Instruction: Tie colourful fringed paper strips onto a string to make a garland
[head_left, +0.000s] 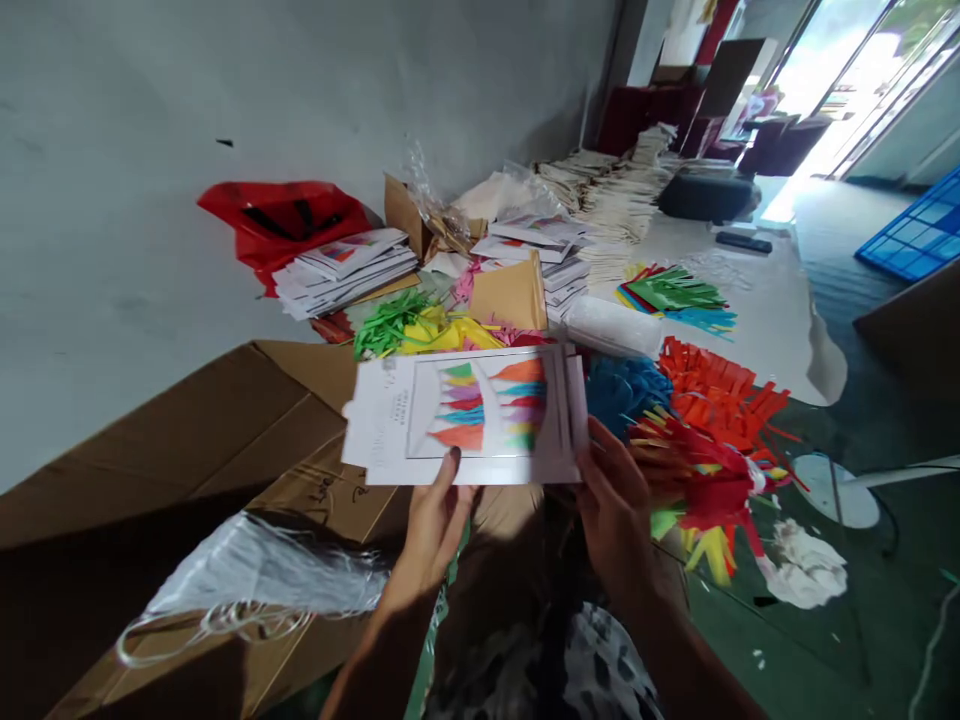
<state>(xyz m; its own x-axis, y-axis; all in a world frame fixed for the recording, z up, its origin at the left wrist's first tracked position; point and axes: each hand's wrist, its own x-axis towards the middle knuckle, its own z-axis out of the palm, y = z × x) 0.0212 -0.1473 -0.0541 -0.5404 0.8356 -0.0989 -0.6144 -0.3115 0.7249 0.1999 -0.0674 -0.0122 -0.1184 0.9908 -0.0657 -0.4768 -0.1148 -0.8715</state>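
Note:
A flat white cardboard box (386,425), printed with a picture of colourful tassel garlands, is held up level in front of me. My left hand (436,515) pinches its lower edge, thumb on the printed face. At the right end, my right hand (611,490) grips the box's corner, partly in shadow. Flaps stick out at the box's left end. Just beyond it lie green tissue tassels (390,322) and yellow tassels (450,332). Blue tassels (628,392), orange tassels (720,385) and a red multicoloured bunch (701,470) lie to the right.
An open brown carton (300,430) is at the left, with a bundle of white strings (255,570) over it. Stacks of flat printed boxes (349,270) and a red bag (289,215) stand near the wall. A lamp base (836,490) stands at the right.

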